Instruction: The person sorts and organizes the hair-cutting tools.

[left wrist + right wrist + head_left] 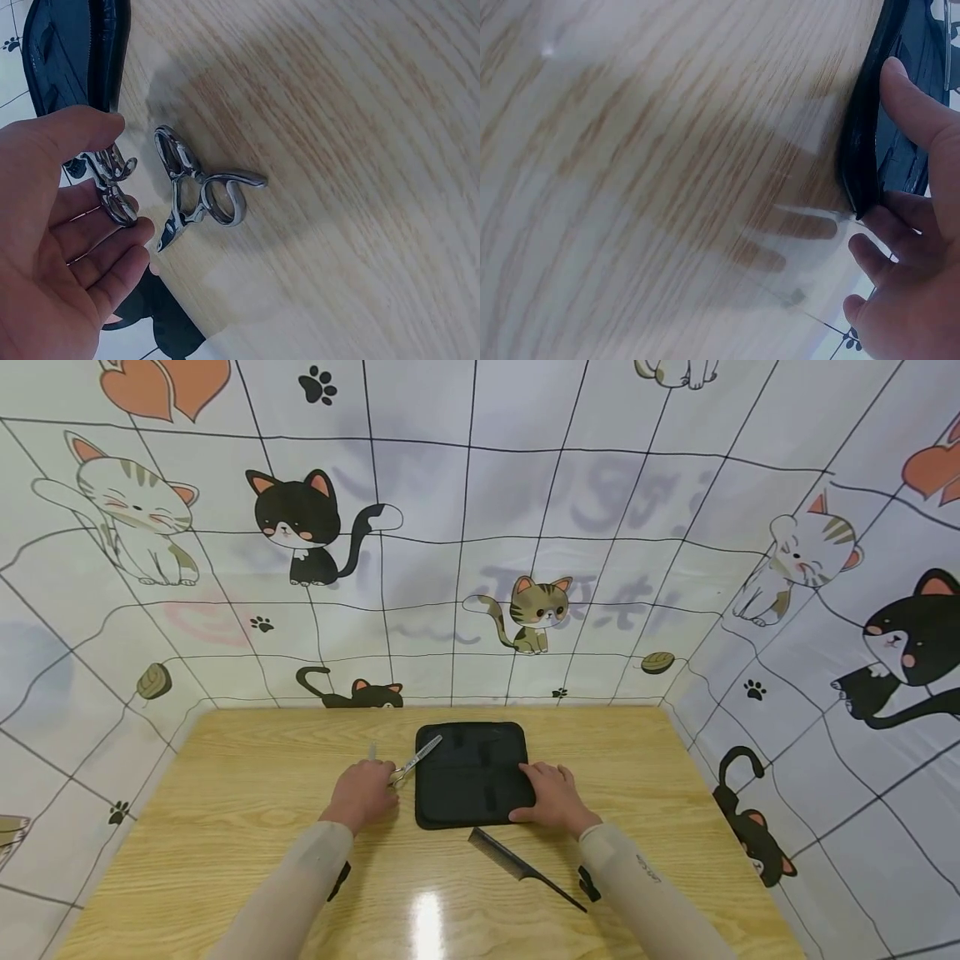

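Note:
A black zippered case (468, 793) lies flat on the wooden table, with loops or straps on its inner face. My left hand (363, 793) is to its left and pinches a pair of silver scissors (422, 758) by the handles, thumb against fingers. Their blades reach over the case's left edge. In the left wrist view, a second pair of scissors (199, 178) rests on the table beside that hand, its finger rings showing. At the case's lower right edge, my right hand (555, 797) grips the rim, thumb on top and some fingertips hidden beneath.
A black rat-tail comb (513, 862) lies on the table (262, 777) just in front of the case, its thin tail pointing toward the right forearm. Cloth printed with cats and grid lines (480, 527) hangs behind the table and along both sides.

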The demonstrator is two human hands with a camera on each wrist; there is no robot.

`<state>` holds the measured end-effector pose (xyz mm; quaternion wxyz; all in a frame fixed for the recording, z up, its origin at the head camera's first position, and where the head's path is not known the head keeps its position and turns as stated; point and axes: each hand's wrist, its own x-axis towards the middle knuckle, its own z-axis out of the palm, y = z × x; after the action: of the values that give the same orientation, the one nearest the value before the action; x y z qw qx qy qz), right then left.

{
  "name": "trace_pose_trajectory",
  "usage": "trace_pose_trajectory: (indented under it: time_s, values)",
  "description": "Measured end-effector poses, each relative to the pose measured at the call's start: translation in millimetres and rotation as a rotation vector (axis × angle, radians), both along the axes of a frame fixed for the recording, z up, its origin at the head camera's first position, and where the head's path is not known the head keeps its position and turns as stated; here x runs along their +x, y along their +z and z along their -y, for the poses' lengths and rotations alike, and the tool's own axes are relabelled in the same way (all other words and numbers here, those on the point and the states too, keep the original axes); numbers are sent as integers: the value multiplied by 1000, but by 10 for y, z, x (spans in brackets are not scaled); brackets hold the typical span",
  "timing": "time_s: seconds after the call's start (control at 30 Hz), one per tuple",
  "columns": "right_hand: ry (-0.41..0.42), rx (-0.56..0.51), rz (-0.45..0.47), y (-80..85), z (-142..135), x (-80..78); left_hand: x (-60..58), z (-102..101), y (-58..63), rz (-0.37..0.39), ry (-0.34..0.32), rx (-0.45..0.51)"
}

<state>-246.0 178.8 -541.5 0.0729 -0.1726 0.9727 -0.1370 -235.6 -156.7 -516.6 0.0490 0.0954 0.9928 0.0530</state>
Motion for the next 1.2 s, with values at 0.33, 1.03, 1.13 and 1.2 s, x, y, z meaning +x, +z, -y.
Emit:
trace_pose_trajectory:
  time_s: [0.33, 1.03, 1.13, 1.2]
  values:
    - [39, -4, 20, -9, 6, 23, -49, 11, 21, 34, -8, -37]
    - [102, 52, -3, -30, -9, 37, -85, 28, 89, 19, -55, -14]
    - [108, 65, -4, -20, -9, 34, -84, 25, 103, 6, -63, -7]
    - [114, 72, -6, -18, -8, 33, -81, 25, 107, -1, -67, -4]
